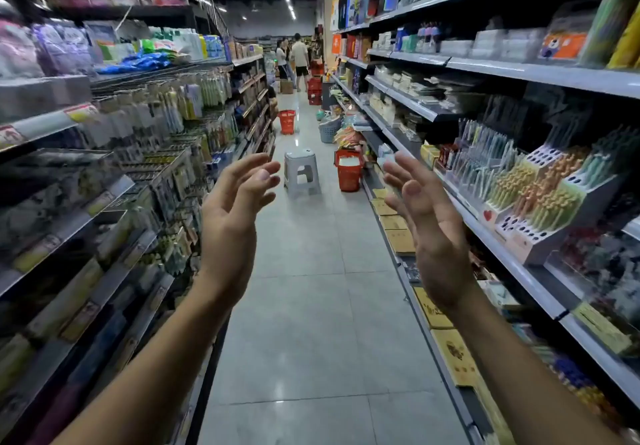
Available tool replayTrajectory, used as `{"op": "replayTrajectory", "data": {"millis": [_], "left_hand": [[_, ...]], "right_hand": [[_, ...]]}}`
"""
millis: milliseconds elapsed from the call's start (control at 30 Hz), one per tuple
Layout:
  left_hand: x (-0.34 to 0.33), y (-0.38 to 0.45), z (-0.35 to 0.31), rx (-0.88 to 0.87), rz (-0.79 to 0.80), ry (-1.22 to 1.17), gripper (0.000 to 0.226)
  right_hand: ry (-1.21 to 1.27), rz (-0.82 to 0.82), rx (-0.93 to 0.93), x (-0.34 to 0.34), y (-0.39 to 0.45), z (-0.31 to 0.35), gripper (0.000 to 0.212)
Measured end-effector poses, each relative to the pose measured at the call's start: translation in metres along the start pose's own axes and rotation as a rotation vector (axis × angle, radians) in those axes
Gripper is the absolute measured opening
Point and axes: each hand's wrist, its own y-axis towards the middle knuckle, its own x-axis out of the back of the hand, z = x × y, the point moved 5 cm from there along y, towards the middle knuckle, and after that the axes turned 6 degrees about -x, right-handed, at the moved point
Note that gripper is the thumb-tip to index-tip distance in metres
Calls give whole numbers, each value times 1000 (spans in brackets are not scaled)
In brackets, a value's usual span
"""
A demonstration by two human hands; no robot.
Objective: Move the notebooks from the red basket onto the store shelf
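Note:
I stand in a store aisle with both hands raised in front of me, palms facing each other. My left hand (235,209) has relaxed, slightly bent fingers and holds nothing. My right hand (426,216) is likewise empty, fingers spread. Farther down the aisle a red basket (349,170) stands on the floor against the right shelving, with something white inside. The right-hand store shelf (498,233) carries pens and stationery; brown notebooks (398,233) lie along its lowest level.
A grey plastic stool (301,172) stands mid-aisle beyond my hands. Another red basket (287,121) and a grey basket (329,130) sit farther back. People (299,60) stand at the aisle's far end. Stocked shelves (104,181) line the left side.

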Motion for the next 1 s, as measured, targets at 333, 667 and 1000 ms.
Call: {"op": "replayTrajectory", "data": {"millis": [333, 667, 1000], "left_hand": [[30, 188, 189, 120, 20, -28, 42], [-13, 376, 327, 109, 34, -74, 36], [-88, 568, 530, 130, 10, -30, 38]], "right_hand": [[-88, -64, -117, -76, 193, -144, 43], [-40, -95, -88, -76, 401, -249, 40], [11, -115, -159, -22, 658, -430, 43]]}}
